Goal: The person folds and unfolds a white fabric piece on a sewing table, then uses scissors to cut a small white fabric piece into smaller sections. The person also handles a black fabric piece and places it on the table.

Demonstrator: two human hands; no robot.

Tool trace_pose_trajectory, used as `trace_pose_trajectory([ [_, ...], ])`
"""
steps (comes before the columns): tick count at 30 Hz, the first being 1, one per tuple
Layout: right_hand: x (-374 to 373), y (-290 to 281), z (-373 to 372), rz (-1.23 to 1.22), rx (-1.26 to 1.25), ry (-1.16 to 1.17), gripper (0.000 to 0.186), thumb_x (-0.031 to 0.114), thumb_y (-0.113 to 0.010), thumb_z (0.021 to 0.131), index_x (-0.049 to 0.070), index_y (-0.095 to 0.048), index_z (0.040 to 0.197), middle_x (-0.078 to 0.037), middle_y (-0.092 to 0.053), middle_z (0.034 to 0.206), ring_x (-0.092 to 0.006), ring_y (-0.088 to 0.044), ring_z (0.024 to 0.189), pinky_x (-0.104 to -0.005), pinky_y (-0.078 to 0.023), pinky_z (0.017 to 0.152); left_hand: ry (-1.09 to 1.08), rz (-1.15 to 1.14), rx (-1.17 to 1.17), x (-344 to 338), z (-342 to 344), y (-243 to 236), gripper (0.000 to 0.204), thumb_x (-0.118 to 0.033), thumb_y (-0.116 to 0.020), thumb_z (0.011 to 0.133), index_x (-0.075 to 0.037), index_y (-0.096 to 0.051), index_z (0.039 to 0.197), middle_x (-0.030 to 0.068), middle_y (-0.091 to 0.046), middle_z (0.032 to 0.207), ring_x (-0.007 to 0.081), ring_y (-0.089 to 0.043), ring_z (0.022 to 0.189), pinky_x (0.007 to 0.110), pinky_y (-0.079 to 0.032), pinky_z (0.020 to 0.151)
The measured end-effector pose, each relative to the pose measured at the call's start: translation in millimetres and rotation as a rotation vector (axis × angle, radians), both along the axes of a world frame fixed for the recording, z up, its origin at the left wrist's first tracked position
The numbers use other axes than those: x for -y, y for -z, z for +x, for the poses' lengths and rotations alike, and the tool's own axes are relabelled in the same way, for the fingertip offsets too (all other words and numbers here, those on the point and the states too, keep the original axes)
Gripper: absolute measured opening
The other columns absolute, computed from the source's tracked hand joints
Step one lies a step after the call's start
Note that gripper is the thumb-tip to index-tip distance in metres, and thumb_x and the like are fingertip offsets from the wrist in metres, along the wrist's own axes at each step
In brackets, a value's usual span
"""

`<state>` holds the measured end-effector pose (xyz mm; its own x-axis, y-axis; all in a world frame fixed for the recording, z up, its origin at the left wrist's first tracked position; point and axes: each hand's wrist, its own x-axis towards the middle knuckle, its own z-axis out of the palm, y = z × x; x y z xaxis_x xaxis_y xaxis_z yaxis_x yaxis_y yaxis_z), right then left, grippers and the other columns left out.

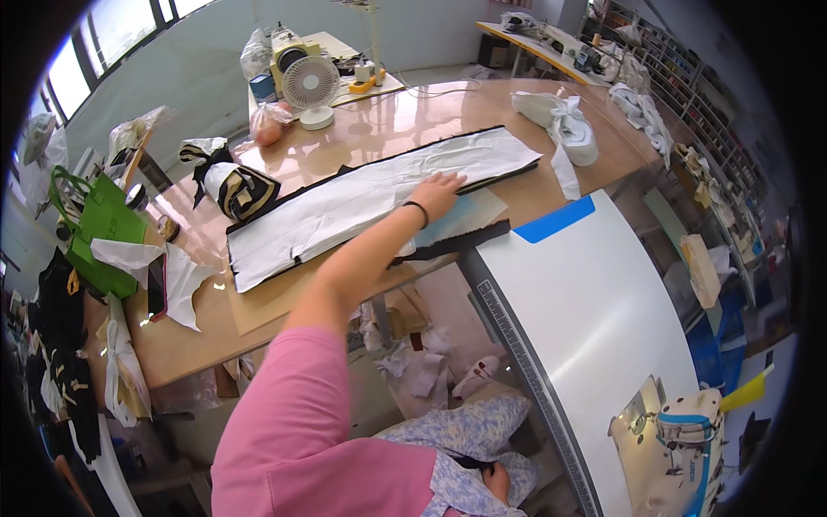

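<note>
My left hand (pixel 437 195) lies with outstretched fingers on a long white fabric panel (pixel 362 209) edged in black. Beneath the panel's right part show a light sheet with a blue patch (pixel 461 213) and a black fabric strip (pixel 457 242). Down by my lap, my right hand (pixel 497 481) is partly hidden, its fingers curled beside something dark (pixel 469 463) that I cannot make out. The patterned cloth (pixel 469 424) of my clothing surrounds it.
A rolled black-and-beige fabric bundle (pixel 241 191) and a tied white roll (pixel 571 133) lie on the table (pixel 448 103). Left are a green bag (pixel 103 226) and a phone (pixel 157 287); behind, a fan (pixel 311 90). A sewing machine (pixel 689 431) stands on the white tabletop (pixel 594 293) at right.
</note>
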<state>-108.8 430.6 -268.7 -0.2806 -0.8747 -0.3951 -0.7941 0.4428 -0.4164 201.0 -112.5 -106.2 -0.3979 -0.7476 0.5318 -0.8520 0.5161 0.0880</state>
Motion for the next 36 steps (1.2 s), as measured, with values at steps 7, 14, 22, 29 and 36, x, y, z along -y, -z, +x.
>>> trace_pose_trajectory([
  [7,-14,5,-3,0.002,0.066,0.046,0.02,0.02,-0.054,0.077,0.001,-0.057,0.082,-0.019,-0.058,0.085,-0.0403,-0.054,0.08,-0.0456,-0.043,0.069,-0.234,-0.386,-0.088,-74,169,-51,0.049,-0.021,-0.065,0.074,-0.017,-0.05,0.121,0.0113,-0.051,0.118,0.0291,-0.049,0.105,0.039,-0.04,0.089],
  [14,-9,15,-11,-0.004,0.128,0.059,0.021,0.02,-0.055,0.076,0.0,-0.057,0.084,-0.021,-0.058,0.085,-0.0409,-0.053,0.081,-0.0458,-0.043,0.069,-1.003,0.158,-0.277,-131,333,-28,0.037,-0.036,-0.054,0.082,-0.03,-0.054,0.119,0.025,-0.027,0.137,0.0415,-0.047,0.11,0.042,-0.039,0.093],
  [22,-5,8,5,0.028,0.068,0.004,0.025,0.021,-0.053,0.077,-0.001,-0.056,0.088,-0.023,-0.057,0.09,-0.0422,-0.053,0.082,-0.0465,-0.042,0.07,-0.798,0.192,-0.383,-68,352,-11,0.043,-0.028,-0.054,0.082,-0.026,-0.049,0.125,0.0347,-0.027,0.132,0.0432,-0.039,0.118,0.039,-0.035,0.098],
  [29,-9,-10,14,-0.137,0.05,0.127,0.025,0.023,-0.051,0.081,0.004,-0.058,0.096,-0.02,-0.06,0.089,-0.0399,-0.056,0.083,-0.0457,-0.045,0.07,-0.104,-0.149,-0.392,-82,173,-77,0.033,-0.004,-0.051,0.084,-0.006,-0.055,0.116,0.0127,-0.055,0.117,0.0248,-0.05,0.11,0.033,-0.039,0.093],
  [36,-8,-12,9,-0.229,0.157,0.278,0.021,0.021,-0.051,0.082,0.007,-0.061,0.095,-0.015,-0.062,0.095,-0.0338,-0.057,0.087,-0.0421,-0.046,0.074,0.694,-0.03,-0.365,-209,-62,-68,0.025,0.004,-0.045,0.086,0.001,-0.059,0.105,0.0151,-0.06,0.103,0.0279,-0.056,0.094,0.034,-0.044,0.08],
])
